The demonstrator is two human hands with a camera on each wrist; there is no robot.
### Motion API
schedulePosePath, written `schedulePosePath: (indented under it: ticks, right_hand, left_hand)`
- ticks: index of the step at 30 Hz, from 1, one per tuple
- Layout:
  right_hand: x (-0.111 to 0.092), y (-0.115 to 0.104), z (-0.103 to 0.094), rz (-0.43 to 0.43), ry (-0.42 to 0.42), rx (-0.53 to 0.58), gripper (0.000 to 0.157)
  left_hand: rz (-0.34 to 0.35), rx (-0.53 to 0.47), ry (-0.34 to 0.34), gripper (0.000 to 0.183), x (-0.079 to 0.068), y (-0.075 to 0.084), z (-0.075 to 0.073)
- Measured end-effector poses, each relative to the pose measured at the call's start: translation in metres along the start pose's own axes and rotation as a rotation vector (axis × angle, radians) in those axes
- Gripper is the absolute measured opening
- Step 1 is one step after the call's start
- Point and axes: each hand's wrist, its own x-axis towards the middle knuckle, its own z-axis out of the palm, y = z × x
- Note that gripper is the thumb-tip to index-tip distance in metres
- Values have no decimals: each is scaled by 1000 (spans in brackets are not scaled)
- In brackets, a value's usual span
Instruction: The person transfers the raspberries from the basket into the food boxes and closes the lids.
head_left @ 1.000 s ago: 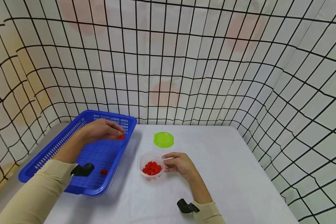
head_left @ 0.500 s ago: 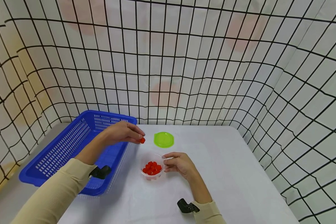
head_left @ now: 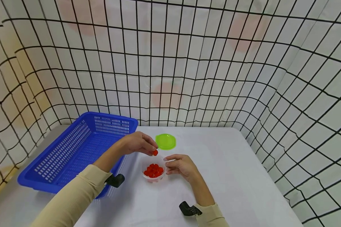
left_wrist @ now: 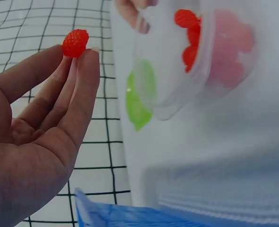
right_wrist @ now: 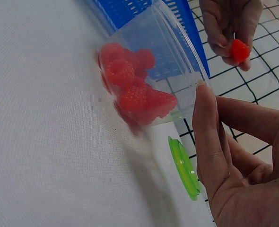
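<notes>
Between thumb and fingertips my left hand [head_left: 139,144] pinches one red raspberry [left_wrist: 75,43], held just above the far side of a clear plastic tub [head_left: 146,164]. Several more raspberries [right_wrist: 130,80] lie in the bottom of the tub, which stands on the white table. At the tub's right side, my right hand [head_left: 182,167] grips the rim, thumb and fingers on either side of the wall in the right wrist view. A green lid [head_left: 165,142] lies flat on the table behind the tub.
A blue slotted plastic basket [head_left: 59,148] stands on the left of the table [head_left: 230,176], its near right part hidden by the left arm. Black netting [head_left: 170,75] over white sheeting encloses the back and both sides.
My left hand has moved right, out from over the basket to above the tub, carrying the raspberry. My right hand and the tub have stayed in place.
</notes>
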Motion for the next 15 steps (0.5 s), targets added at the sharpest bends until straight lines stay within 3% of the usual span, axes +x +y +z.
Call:
schedulePosePath:
  ticks: [15]
  right_hand:
    - [1, 1, 0, -7, -2, 6, 29]
  left_hand:
    - [-77, 79, -16, 19, 12, -15, 10]
